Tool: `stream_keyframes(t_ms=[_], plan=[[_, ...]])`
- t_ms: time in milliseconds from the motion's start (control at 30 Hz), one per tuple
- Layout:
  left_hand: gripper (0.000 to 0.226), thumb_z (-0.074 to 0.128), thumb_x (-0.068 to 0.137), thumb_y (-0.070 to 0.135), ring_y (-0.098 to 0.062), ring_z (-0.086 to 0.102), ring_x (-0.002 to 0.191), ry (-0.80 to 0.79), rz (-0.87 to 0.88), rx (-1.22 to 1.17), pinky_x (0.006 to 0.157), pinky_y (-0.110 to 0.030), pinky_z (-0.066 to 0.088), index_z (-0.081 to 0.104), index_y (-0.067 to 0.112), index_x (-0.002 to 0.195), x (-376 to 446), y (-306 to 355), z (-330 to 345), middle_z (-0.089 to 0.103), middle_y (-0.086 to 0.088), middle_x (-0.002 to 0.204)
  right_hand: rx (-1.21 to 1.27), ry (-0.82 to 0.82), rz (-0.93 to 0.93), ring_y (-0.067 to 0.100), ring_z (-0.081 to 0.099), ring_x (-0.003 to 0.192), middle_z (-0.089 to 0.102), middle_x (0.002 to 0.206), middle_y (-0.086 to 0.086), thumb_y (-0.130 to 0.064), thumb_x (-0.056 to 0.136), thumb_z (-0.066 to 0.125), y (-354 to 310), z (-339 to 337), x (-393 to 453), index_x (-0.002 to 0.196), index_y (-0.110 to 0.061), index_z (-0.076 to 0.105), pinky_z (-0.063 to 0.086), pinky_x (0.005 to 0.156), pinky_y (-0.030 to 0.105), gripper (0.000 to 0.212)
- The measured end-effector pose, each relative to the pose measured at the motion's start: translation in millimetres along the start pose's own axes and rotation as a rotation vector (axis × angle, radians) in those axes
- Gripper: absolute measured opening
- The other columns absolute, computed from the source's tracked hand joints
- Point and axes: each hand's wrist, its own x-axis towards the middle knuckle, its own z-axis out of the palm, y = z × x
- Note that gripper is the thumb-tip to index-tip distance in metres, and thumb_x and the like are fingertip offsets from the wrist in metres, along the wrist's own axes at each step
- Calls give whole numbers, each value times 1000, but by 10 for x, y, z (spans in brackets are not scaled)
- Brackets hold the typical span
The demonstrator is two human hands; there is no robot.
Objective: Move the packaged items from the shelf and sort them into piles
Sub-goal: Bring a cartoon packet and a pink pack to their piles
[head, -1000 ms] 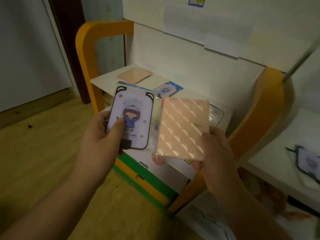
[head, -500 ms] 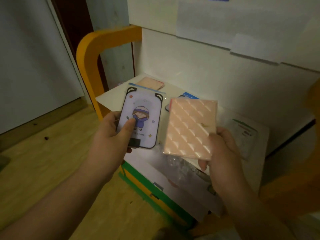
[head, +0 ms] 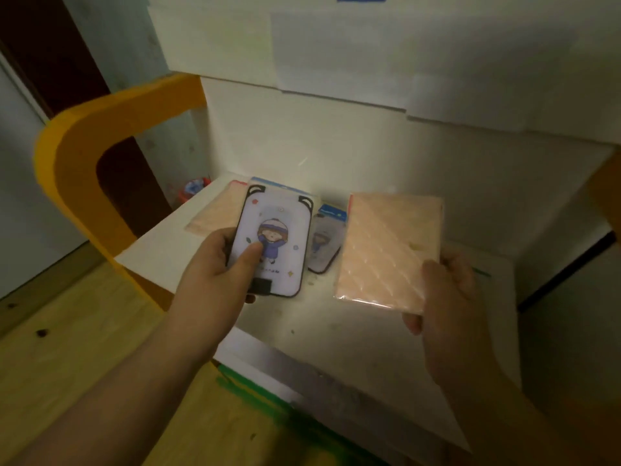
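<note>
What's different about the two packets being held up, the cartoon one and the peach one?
The cartoon packet is white with a dark rounded border and a drawing of a figure in a hat; the peach packet is plain peach with a quilted diamond pattern. The cartoon packet is in the left hand, thumb across its face; the peach packet is pinched at its lower corner by the right hand. The peach packet looks wider. Both are flat, glossy and held above the shelf.
</note>
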Motion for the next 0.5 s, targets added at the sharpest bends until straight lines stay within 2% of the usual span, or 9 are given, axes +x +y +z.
stream_keyframes(t_ms=[133, 233, 300, 367, 500], plan=[[22, 56, 96, 38, -9, 68, 80, -106, 40, 75, 49, -16, 51, 55, 26, 114, 278, -171, 235, 68, 11, 97, -12, 66, -12, 14, 51, 57, 63, 84, 3, -17, 101, 45, 76, -47, 33, 106, -26, 59, 39, 40, 21, 17], [26, 56, 95, 40, -9, 68, 83, -185, 77, 129, 61, -28, 58, 57, 24, 116, 516, -296, 380, 68, 8, 100, -5, 96, -36, 12, 46, 50, 58, 81, 8, -16, 101, 44, 131, -54, 30, 110, -19, 58, 36, 39, 21, 17], [28, 56, 96, 39, -11, 65, 87, -208, 124, 178, 70, -30, 55, 57, 21, 117, 714, -345, 478, 66, 7, 101, -22, 142, -54, 12, 45, 50, 57, 81, 9, -17, 102, 43, 164, -41, 21, 111, -17, 57, 36, 39, 22, 17], [33, 54, 96, 40, -14, 62, 90, -233, 159, 244, 66, -24, 47, 56, 18, 119, 918, -362, 565, 64, 4, 102, -32, 189, -58, 10, 45, 49, 56, 81, 8, -18, 103, 41, 182, -2, -9, 111, -14, 56, 36, 39, 22, 17], [43, 52, 97, 39, -21, 61, 97, -348, 186, 335, 77, -34, 49, 51, 11, 130, 1246, -449, 709, 62, -3, 111, -28, 252, -42, 8, 46, 47, 57, 78, 7, -17, 104, 41, 199, 139, -110, 108, -12, 57, 36, 38, 21, 17]])
